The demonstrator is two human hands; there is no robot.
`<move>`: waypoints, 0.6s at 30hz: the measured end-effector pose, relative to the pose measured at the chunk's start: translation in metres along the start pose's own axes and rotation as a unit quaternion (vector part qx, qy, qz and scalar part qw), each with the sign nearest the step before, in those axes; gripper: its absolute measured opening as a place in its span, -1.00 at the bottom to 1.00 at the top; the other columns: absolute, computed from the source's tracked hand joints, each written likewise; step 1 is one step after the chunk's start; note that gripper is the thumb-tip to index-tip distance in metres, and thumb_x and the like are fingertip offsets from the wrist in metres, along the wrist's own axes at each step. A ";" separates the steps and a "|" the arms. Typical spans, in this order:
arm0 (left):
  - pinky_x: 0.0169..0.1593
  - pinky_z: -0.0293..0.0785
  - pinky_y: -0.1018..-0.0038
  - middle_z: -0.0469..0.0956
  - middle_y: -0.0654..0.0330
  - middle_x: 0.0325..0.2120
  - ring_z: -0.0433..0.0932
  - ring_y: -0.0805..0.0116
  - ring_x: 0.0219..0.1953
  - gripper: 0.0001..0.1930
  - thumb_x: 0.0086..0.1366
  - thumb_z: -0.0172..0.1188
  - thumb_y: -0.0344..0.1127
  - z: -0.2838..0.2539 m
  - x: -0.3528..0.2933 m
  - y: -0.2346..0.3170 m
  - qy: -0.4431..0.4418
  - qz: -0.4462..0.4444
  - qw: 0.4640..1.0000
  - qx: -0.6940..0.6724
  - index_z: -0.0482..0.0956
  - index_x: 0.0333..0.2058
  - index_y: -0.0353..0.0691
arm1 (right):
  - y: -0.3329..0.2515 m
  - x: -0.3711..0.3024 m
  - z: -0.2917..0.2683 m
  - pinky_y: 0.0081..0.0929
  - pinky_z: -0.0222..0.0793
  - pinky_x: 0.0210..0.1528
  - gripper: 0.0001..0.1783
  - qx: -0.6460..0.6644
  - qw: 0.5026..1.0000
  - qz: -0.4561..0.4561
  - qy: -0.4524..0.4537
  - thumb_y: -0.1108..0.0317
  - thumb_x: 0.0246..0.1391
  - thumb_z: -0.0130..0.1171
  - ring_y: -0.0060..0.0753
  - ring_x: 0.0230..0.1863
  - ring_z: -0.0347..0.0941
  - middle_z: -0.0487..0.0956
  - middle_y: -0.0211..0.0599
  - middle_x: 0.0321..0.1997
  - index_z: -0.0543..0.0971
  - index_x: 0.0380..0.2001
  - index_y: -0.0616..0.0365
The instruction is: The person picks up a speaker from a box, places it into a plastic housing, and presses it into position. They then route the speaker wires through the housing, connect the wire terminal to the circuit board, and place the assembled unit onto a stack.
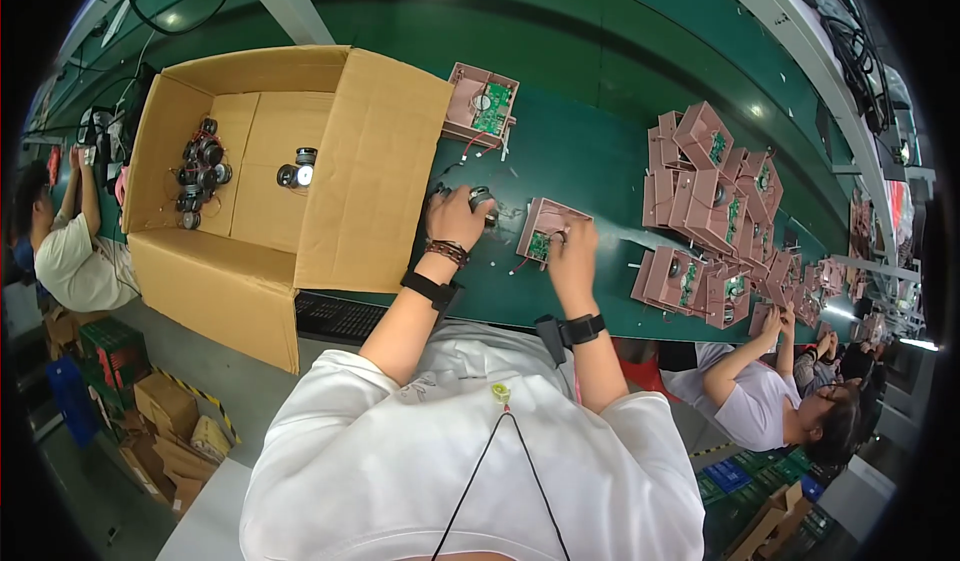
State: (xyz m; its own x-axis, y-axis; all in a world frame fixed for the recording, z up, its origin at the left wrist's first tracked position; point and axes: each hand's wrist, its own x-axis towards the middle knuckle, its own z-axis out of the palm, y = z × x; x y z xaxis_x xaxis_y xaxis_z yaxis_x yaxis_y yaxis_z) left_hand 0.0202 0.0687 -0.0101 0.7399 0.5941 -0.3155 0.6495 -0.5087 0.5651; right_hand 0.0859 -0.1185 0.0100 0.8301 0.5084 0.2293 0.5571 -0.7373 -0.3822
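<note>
My left hand (457,219) is closed round a small round black speaker (481,198). More dark round parts show at its fingertips, partly covered by the fingers. To its right, my right hand (572,246) grips the near right side of a pink plastic housing (556,209), with fingers reaching into it. A green circuit board (539,247) sits inside that housing, and a short wire with a white plug hangs from its near side. Part of the housing's inside is hidden by my fingers. Farther off lies another pink housing (463,113) with a green board inside.
On the left, an open cardboard box (245,161) contains several black speakers (203,173), its flap reaching close to my left hand. Several pink housings (690,201) are piled at right on the green table (590,141). Co-workers sit at far left and right.
</note>
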 end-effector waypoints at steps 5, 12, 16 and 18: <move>-0.16 0.30 0.30 0.48 0.13 -0.26 0.41 0.16 -0.21 -0.54 0.12 0.09 0.06 -0.012 0.005 0.008 -0.079 -0.037 0.938 -0.336 0.46 -0.31 -0.30 | -0.024 -0.005 0.010 -0.25 0.27 -0.16 -0.56 0.311 0.934 0.087 -0.156 0.47 -0.10 0.11 -0.08 -0.16 0.30 0.32 -0.05 -0.15 0.32 -0.07 0.27; -0.14 0.27 0.49 0.49 0.28 -0.29 0.43 0.49 -0.30 -0.58 0.25 -0.05 0.04 -0.050 -0.051 0.071 -0.197 -0.112 0.676 -0.701 0.45 -0.18 -0.21 | -0.056 0.021 -0.045 -0.38 0.28 -0.14 -0.46 0.355 0.930 0.010 -0.093 0.47 -0.15 0.18 -0.19 -0.16 0.32 0.34 -0.15 -0.18 0.31 -0.02 0.23; -0.18 0.29 0.51 0.47 0.29 -0.30 0.42 0.52 -0.31 -0.58 0.29 -0.11 0.02 -0.035 -0.067 0.077 -0.225 -0.021 0.733 -0.642 0.43 -0.14 -0.21 | -0.044 0.026 -0.066 -0.45 0.29 -0.15 -0.41 0.246 0.962 -0.116 -0.013 0.51 -0.17 0.18 -0.22 -0.19 0.36 0.35 -0.17 -0.19 0.29 0.01 0.20; -0.19 0.29 0.52 0.47 0.29 -0.32 0.42 0.52 -0.31 -0.59 0.29 -0.11 0.01 -0.030 -0.068 0.077 -0.226 0.006 0.771 -0.596 0.43 -0.14 -0.22 | -0.034 0.025 -0.074 -0.43 0.28 -0.13 -0.42 0.221 0.961 -0.153 -0.064 0.50 -0.19 0.19 -0.18 -0.19 0.36 0.36 -0.17 -0.21 0.29 0.00 0.19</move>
State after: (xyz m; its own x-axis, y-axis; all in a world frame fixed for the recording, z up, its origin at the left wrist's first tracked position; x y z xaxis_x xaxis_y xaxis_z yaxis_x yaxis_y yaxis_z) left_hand 0.0148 0.0080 0.0776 0.9046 0.1794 -0.3867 0.2198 0.5810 0.7836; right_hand 0.0894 -0.1139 0.0953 0.6037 0.7422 0.2910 0.6861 -0.2977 -0.6638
